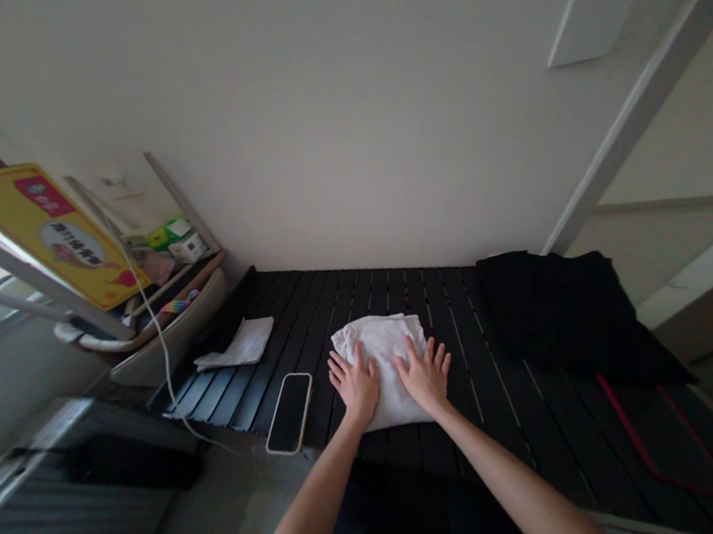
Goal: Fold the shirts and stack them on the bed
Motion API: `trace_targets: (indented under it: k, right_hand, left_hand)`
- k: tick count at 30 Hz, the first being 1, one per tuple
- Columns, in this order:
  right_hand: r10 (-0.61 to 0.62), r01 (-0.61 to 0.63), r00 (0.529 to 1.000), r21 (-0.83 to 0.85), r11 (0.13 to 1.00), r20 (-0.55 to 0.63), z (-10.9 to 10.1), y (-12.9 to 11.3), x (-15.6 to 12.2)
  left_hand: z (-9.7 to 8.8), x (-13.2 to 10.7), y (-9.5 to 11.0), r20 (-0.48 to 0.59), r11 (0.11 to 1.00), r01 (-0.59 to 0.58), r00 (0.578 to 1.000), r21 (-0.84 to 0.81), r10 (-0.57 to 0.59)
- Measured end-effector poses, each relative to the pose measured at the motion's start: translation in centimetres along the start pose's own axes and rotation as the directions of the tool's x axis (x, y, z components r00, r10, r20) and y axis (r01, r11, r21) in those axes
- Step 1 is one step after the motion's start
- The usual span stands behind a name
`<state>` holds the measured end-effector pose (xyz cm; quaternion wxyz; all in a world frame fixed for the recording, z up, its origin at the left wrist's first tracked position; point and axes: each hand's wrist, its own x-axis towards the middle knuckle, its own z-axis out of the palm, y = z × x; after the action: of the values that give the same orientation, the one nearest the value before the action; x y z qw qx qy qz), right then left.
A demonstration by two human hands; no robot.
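A folded white cloth [389,382] lies on the black slatted table [460,349] right in front of me; whether it is a garment or a towel I cannot tell. My left hand [356,382] rests flat on its left side with the fingers spread. On the right side, my right hand [424,372] presses flat in the same way, fingers apart. Neither hand grips the fabric. Left of the cloth, near the table's front edge, is a phone [290,414] with a dark screen and a pale case.
A smaller white cloth [241,344] lies at the table's left end. Black folded fabric [553,314] covers part of the right end, near a red-edged item [629,434]. A white cable [166,363] hangs by a cart holding a yellow box [53,231]. A suitcase [56,502] stands lower left.
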<state>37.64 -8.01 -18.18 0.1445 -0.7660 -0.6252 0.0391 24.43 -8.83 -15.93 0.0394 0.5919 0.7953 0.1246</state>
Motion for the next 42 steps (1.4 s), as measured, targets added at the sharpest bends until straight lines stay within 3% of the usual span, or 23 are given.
trace_targets:
  k: [7,12,17,22,27,30,31,33,35,37,39,42]
  right_hand:
    - [-0.122,0.106,0.99,0.196,0.975,0.07,-2.1,1.1,-0.4]
    - [-0.238,0.233,0.971,0.184,0.955,0.001,-5.3,3.1,-0.2]
    - [-0.216,0.219,0.974,0.03,0.975,-0.071,-9.4,7.4,1.3]
    - [-0.118,0.098,0.977,-0.116,0.988,-0.18,-13.3,14.1,3.8]
    - [-0.005,-0.058,0.926,-0.153,0.986,-0.378,-17.6,20.9,8.1]
    - [0.076,-0.173,0.875,-0.162,0.972,-0.478,-18.2,23.8,10.6]
    - [0.098,-0.197,0.874,-0.164,0.966,-0.476,-17.6,24.5,11.0]
    - [0.137,-0.209,0.92,-0.164,0.964,-0.366,-15.3,25.4,11.3]
    - [0.157,-0.184,0.973,-0.162,0.969,-0.169,-12.1,25.9,10.9]
    - [0.172,-0.18,0.983,-0.177,0.968,-0.059,-9.2,26.2,10.5]
    - [0.193,-0.199,0.98,-0.196,0.96,-0.045,-7.5,26.3,10.2]
    - [0.195,-0.209,0.977,-0.205,0.956,-0.089,-7.1,25.8,10.0]
  left_hand:
    - [-2.8,-1.1,2.1,0.128,0.992,-0.117,0.985,0.04,0.112]
    - [-4.6,-2.7,5.9,0.127,0.954,-0.288,0.947,-0.082,0.296]
    - [-5.5,-3.9,12.0,0.068,0.871,-0.41,0.894,-0.272,0.442]
    - [-5.4,-3.5,19.6,0.013,0.748,-0.506,0.825,-0.428,0.565]
    - [-4.4,-1.5,28.0,0.016,0.594,-0.545,0.729,-0.592,0.684]
    - [-3.4,-0.6,30.6,0.077,0.599,-0.531,0.706,-0.599,0.704]
    - [-3.0,-0.5,30.7,0.101,0.62,-0.523,0.711,-0.585,0.696]
    - [-1.7,-0.7,29.7,0.133,0.665,-0.515,0.728,-0.54,0.672]
    - [-0.2,-1.2,27.7,0.168,0.713,-0.509,0.744,-0.482,0.646]
    - [1.2,-1.6,24.9,0.237,0.765,-0.487,0.755,-0.421,0.611]
    - [2.2,-1.6,21.8,0.297,0.812,-0.46,0.769,-0.359,0.566]
    - [2.5,-0.8,16.6,0.278,0.852,-0.446,0.811,-0.276,0.515]
